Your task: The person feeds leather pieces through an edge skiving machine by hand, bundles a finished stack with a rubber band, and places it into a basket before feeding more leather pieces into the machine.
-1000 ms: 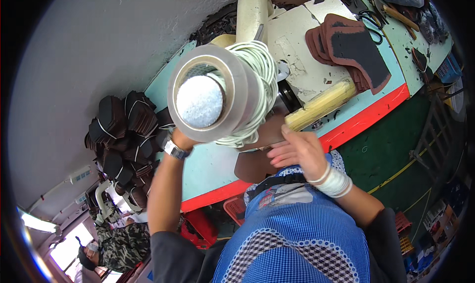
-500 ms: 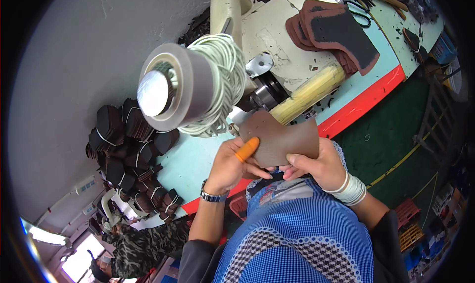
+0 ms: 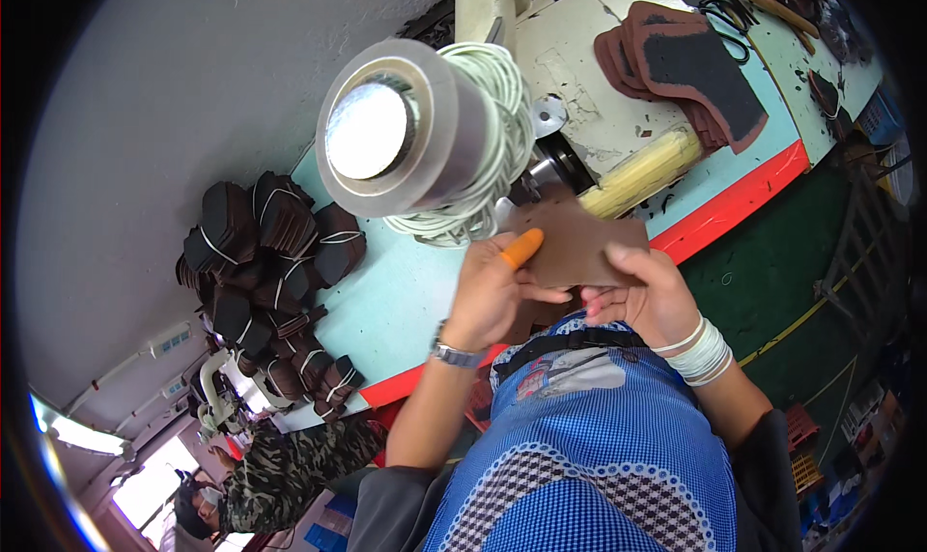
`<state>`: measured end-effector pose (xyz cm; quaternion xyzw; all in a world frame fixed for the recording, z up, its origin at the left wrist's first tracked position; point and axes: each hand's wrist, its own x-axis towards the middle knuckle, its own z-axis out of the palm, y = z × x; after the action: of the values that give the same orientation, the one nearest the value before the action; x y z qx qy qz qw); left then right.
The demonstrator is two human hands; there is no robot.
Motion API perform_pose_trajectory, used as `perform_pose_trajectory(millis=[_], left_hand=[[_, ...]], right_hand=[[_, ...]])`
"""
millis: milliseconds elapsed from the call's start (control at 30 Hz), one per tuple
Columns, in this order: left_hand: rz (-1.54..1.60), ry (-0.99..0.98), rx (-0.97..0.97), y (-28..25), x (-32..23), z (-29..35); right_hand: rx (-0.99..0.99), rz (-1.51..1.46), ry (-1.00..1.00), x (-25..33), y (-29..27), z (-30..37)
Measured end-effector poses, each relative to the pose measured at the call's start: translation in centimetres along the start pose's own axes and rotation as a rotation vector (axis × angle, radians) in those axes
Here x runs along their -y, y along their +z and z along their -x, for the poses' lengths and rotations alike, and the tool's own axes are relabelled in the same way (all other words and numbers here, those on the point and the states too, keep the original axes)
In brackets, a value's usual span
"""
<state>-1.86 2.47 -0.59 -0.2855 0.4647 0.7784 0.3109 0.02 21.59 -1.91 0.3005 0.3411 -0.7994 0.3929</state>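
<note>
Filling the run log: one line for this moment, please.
left hand: grips brown leather piece, orange finger cot | right hand: grips same piece | behind: tape roll, cord coil

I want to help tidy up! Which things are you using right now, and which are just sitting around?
In use:
- brown leather piece, held by both hands
- left hand, wearing an orange finger cot
- right hand

Just lying about:
- bundled dark pieces on the table
- stacked dark cutouts
- yellow roller
- scissors
</note>
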Motion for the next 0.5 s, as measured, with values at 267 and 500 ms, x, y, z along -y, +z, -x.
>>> perform_pose_trajectory(millis=[267, 500], left_hand=[[-0.654, 0.087, 0.125, -3.9, -2.8, -2.0], [-0.769, 0.042, -0.111, -7.6, -0.2, 0.1]], right_hand=[[0.007, 0.161, -0.061, -1.1, 1.0, -1.2], [-0.761, 1.216, -1.74, 9.0, -0.8, 1.0]])
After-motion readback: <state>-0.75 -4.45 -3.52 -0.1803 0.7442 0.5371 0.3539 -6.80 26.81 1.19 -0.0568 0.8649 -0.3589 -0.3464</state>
